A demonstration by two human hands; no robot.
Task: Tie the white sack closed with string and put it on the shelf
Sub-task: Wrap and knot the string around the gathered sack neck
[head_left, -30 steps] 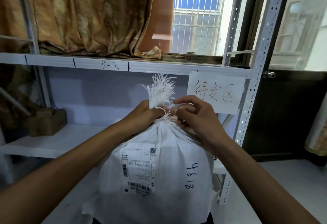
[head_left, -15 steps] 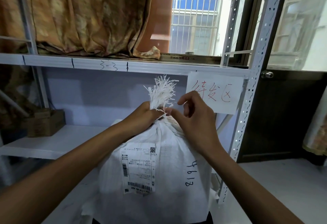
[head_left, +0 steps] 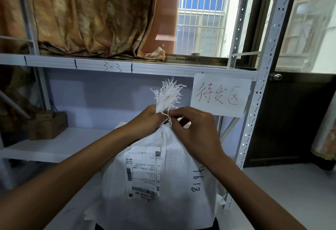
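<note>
A full white woven sack (head_left: 174, 184) stands upright in front of me, with a shipping label (head_left: 143, 173) and a handwritten number on its front. Its mouth is gathered into a neck with a frayed white tuft (head_left: 168, 94) sticking up. My left hand (head_left: 145, 120) is closed around the neck from the left. My right hand (head_left: 195, 130) pinches a thin white string (head_left: 168, 118) at the neck from the right. The white metal shelf (head_left: 54, 146) runs behind the sack at about neck height.
A small brown cardboard box (head_left: 48, 125) sits on the shelf at the left. A paper sign with red writing (head_left: 220, 96) hangs on the upper shelf rail beside the perforated upright (head_left: 254, 117). Patterned fabric fills the upper shelf. A dark door stands at right.
My right hand has dropped from the raised pinch and its fingers have spread over the neck of the sack. The left hand keeps its grip on the neck.
</note>
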